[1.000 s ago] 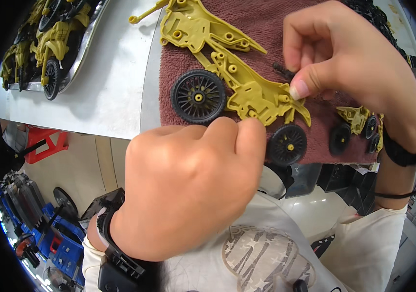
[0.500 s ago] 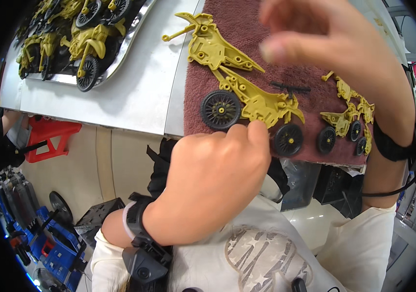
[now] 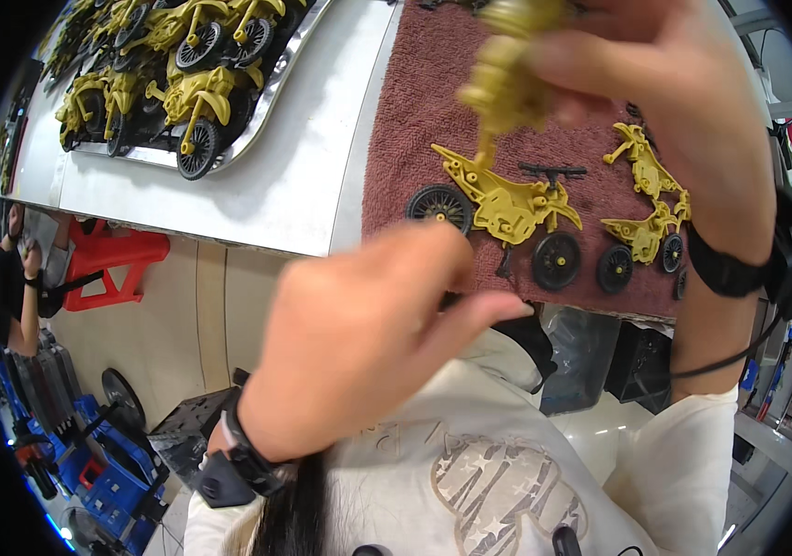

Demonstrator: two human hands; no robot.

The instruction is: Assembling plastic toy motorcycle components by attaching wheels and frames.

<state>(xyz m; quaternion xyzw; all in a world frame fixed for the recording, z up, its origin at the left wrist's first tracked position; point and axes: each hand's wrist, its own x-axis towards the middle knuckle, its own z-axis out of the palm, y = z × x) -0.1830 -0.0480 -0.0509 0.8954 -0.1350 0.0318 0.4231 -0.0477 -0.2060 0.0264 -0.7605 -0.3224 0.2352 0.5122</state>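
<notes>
My right hand (image 3: 614, 65) is closed on a yellow toy motorcycle body half (image 3: 512, 83), blurred, raised over the brown cloth. Below it lies another yellow body half (image 3: 512, 208), inner side up. A black spoked wheel (image 3: 439, 206) sits at its left end and a second black wheel (image 3: 557, 261) at its right. Black handlebars (image 3: 551, 171) lie along its top, and a small black part (image 3: 504, 261) is at its lower edge. My left hand (image 3: 359, 324) hovers at the cloth's front edge, thumb apart from the curled fingers, holding nothing I can see; its fingertips are partly hidden.
Further yellow body halves (image 3: 646, 232) with black wheels lie on the brown cloth (image 3: 405, 120) at right. On the white table (image 3: 312, 139) at left, a silver tray (image 3: 271, 107) is piled with yellow toy motorcycles. A red stool (image 3: 118, 264) and another person's arm (image 3: 25, 306) are at far left.
My right hand has picked up the upper yellow body half from the cloth. My left hand has drawn back from the lower half, uncovering a small black part at its edge.
</notes>
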